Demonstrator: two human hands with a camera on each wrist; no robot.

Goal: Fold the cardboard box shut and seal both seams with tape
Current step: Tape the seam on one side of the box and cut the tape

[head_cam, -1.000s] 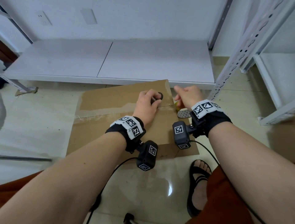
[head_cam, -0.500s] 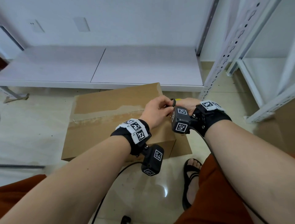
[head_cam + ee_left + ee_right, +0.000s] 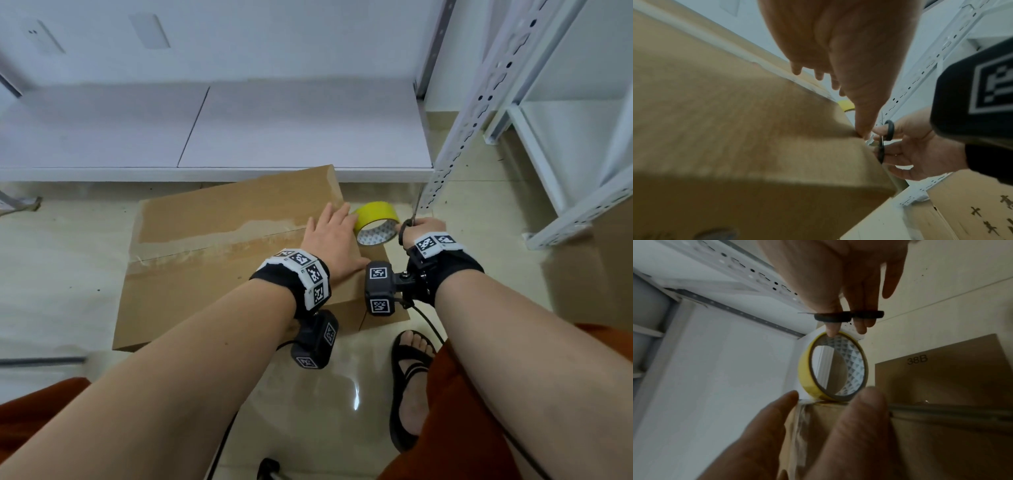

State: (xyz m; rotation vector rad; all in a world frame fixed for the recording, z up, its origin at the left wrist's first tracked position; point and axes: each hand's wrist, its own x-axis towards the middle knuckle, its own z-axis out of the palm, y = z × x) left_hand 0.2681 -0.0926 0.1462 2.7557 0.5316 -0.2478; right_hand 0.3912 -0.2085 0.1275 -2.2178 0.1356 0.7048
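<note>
Box lying flaps-closed on the floor tiles; tape roll standing at its right end.

The cardboard box (image 3: 219,246) is sitting in front of the low white shelf (image 3: 239,130), a taped seam running along its top. You are laying your left hand (image 3: 334,240) flat on the box's right end, fingers straight and spread, fingertips reaching the yellow tape roll (image 3: 376,222). Your right hand (image 3: 423,228) is gripping black-handled scissors (image 3: 849,315), fingers through the loops, one fingertip touching the roll's rim.

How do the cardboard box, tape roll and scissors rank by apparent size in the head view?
1. cardboard box: by far the largest.
2. tape roll.
3. scissors: smallest, though the right hand hides part, so less sure.
</note>
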